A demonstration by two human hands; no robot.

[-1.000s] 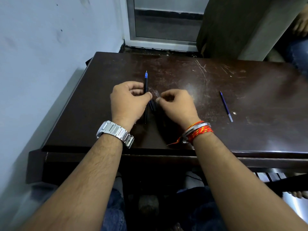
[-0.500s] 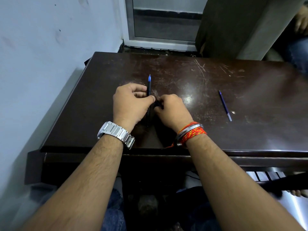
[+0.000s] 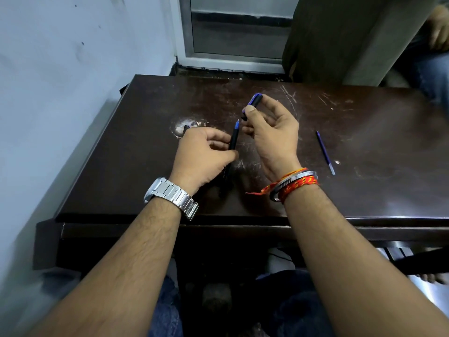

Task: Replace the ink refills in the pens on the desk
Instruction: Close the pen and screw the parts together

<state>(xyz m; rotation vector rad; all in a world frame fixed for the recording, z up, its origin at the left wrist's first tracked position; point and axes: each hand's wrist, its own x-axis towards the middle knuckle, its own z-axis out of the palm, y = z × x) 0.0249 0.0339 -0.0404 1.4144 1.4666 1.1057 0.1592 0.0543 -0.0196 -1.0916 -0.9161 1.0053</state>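
Pen, blue tip up, sits pinched in the left hand above the desk; the right hand clamps its cap. A loose refill lies to the right.

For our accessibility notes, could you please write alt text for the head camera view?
Over a dark scratched desk, the left hand holds a black pen with a blue tip, while the right hand lifts a black and blue pen cap just above it. A loose blue refill lies on the desk to the right.
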